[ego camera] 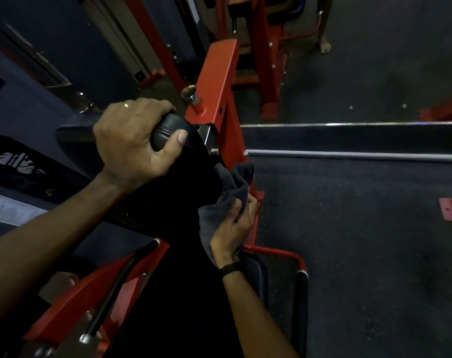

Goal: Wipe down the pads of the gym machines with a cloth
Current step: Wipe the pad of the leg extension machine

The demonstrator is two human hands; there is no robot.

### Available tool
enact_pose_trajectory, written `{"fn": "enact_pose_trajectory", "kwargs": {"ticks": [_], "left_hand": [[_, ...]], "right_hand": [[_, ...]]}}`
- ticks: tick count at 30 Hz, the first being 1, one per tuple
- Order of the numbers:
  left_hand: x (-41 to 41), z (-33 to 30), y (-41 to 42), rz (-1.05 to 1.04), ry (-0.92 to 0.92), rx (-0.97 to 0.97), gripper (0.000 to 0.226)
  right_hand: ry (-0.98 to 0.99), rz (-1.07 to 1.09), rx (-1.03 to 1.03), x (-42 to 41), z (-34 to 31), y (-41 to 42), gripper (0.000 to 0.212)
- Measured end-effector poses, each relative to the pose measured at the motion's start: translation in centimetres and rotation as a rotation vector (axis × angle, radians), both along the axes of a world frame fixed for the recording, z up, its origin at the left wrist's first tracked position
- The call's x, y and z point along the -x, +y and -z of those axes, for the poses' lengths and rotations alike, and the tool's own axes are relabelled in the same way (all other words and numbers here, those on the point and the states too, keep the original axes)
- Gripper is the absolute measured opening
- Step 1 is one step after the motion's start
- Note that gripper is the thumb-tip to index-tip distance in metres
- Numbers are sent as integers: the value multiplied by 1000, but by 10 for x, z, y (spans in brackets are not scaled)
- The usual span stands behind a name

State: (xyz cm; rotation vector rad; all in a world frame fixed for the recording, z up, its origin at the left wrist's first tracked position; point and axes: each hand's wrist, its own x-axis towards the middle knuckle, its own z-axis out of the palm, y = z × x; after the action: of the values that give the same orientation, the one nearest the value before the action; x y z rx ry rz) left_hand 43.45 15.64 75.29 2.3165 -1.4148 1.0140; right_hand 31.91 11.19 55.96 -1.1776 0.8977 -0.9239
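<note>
From the head camera I look down at a black back pad (183,177) on a red machine frame (219,81). My left hand (134,143) is on the top edge of the pad. Its fingers are curled over the top and the thumb presses on the near face, so it grips the pad to hold it steady. There is a ring on one finger.

My right hand (232,228) is lower, at the right side of the pad. It holds a dark grey cloth (219,202). The fingers are bent round the cloth and bunch it up, and the cloth touches the side edge of the pad. A black band sits on that wrist.

A shiny steel bar (348,155) runs off to the right over the dark floor (361,254). More red machines (258,34) stand farther back.

I think the wiping of this pad is under way, not finished. I cannot tell which parts are clean, because the pad is so dark. The lower seat pad (256,270) near my wrist and the pads on the other machines likely still need a wipe
</note>
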Motion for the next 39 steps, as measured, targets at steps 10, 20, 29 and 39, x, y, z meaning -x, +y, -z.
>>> {"fn": "enact_pose_trajectory", "kwargs": {"ticks": [10, 20, 29, 39], "left_hand": [[-4, 1, 3, 28, 196, 50, 74], [-12, -28, 54, 341, 808, 451, 76], [-76, -10, 177, 100, 701, 575, 64], [-58, -13, 139, -4, 422, 675, 57]], "right_hand": [[-166, 34, 222, -23, -108, -19, 42], [383, -51, 944, -36, -188, -20, 58], [823, -95, 1490, -143, -226, 87, 44], [22, -250, 1063, -112, -262, 56, 25]]}}
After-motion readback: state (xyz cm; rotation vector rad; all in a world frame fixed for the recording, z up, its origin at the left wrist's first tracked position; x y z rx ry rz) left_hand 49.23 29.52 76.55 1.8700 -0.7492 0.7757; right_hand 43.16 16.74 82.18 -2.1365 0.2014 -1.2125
